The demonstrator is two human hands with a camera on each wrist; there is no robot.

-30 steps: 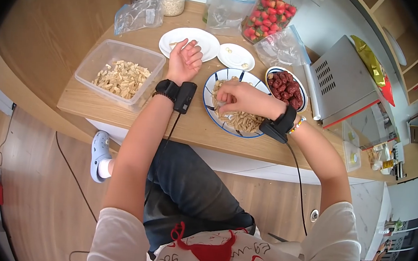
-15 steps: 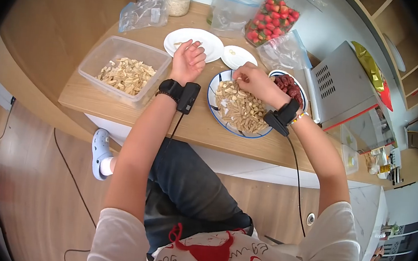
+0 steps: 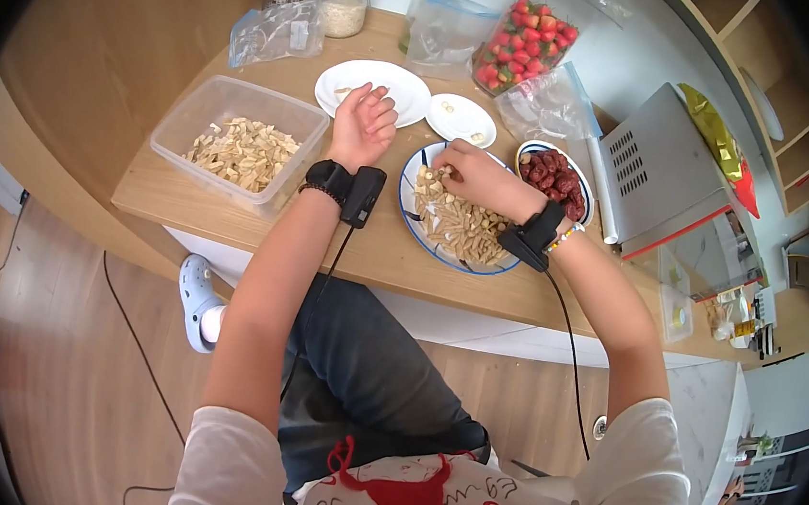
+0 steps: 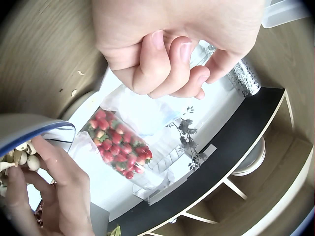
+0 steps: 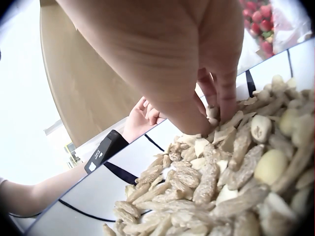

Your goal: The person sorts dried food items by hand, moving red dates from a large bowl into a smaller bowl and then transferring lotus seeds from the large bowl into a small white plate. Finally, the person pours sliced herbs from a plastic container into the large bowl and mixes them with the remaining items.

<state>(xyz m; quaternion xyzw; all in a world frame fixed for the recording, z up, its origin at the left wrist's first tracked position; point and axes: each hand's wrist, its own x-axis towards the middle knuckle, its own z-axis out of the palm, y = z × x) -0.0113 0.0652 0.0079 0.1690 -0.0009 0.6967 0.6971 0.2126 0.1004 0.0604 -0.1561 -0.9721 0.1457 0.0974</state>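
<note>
My right hand [image 3: 490, 178] reaches into a white plate with a blue rim [image 3: 408, 195], its fingers down among the pieces. Thumb and fingers pinch a small pale lotus seed [image 5: 212, 112] near the far side. Around it lie wrinkled, finger-shaped pale dried roots [image 5: 184, 179], mixed with rounder lotus seeds [image 5: 271, 165]. My left hand [image 3: 363, 126] is held up between a clear plastic tub and the plates, palm turned upward. Its fingers curl loosely and nothing is in them. Part of the large white plate [image 3: 407, 87] is hidden behind that hand.
The clear tub [image 3: 306, 127] at left contains pale dried slices [image 3: 245, 154]. A small white plate [image 3: 460, 111] carries a few pale seeds. Red dates [image 3: 555, 177] fill a bowl at right. Strawberries [image 3: 529, 44], plastic bags [image 3: 548, 102] and a glass jar [image 3: 344, 9] stand behind.
My right hand lifted toward the plate's far edge, then came back slightly left and down to the pieces. The left hand has stayed nearly where it was.
</note>
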